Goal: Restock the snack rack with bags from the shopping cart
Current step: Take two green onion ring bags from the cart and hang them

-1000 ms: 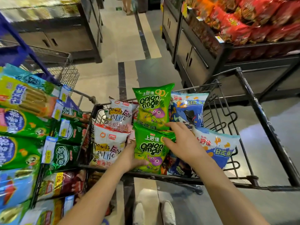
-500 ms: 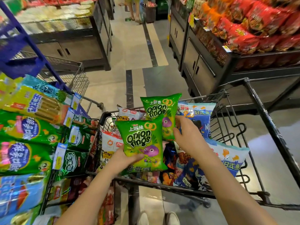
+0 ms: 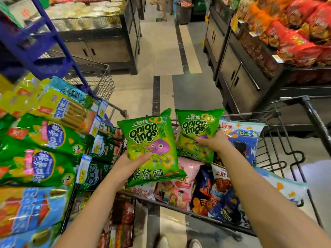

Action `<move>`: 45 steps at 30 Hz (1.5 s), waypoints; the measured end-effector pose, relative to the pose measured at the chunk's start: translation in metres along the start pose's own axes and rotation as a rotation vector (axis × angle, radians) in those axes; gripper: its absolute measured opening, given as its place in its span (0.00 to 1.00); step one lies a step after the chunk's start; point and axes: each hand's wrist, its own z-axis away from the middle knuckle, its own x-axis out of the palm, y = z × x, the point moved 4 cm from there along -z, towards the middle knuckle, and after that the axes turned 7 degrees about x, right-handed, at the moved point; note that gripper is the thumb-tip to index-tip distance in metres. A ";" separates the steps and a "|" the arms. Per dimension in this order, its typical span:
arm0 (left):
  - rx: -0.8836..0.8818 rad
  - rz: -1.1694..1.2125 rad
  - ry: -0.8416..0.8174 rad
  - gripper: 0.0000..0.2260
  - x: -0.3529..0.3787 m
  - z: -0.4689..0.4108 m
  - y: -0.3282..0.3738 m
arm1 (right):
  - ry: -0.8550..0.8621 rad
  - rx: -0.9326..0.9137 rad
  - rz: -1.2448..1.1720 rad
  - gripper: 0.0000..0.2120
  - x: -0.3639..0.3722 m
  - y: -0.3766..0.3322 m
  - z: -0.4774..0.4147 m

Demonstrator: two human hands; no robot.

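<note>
My left hand (image 3: 133, 162) grips a green onion rings bag (image 3: 149, 142) by its lower left edge and holds it upright above the shopping cart (image 3: 312, 120). My right hand (image 3: 214, 142) is closed on a second green onion rings bag (image 3: 194, 129), which stands lifted over the cart's load. Underneath lie blue fish-snack bags (image 3: 243, 136), a pink bag (image 3: 188, 169) and dark blue chip bags (image 3: 222, 197). The snack rack (image 3: 44, 140) fills the left side, packed with green, yellow and blue bags behind price tags.
A second wire cart (image 3: 100, 81) and a blue step ladder (image 3: 41, 45) stand behind the rack at upper left. Dark display cabinets with red and orange bags (image 3: 295, 38) line the right. A tiled aisle runs ahead; a person's legs (image 3: 162, 8) and a bin (image 3: 184, 11) show far off.
Both onion rings bags have come up out of the cart. My left hand raised its bag higher and leftward; my right hand took hold of the second bag and lifted it.
</note>
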 end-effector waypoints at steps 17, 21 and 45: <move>0.037 0.077 0.092 0.20 -0.041 0.005 0.024 | -0.037 -0.146 -0.208 0.32 0.021 -0.005 0.010; 0.067 0.138 0.139 0.38 -0.061 0.009 0.033 | -0.107 -0.239 -0.264 0.31 0.016 -0.026 0.034; 0.171 0.385 0.808 0.44 -0.020 0.284 -0.013 | -0.971 -0.495 0.071 0.37 0.079 -0.043 0.126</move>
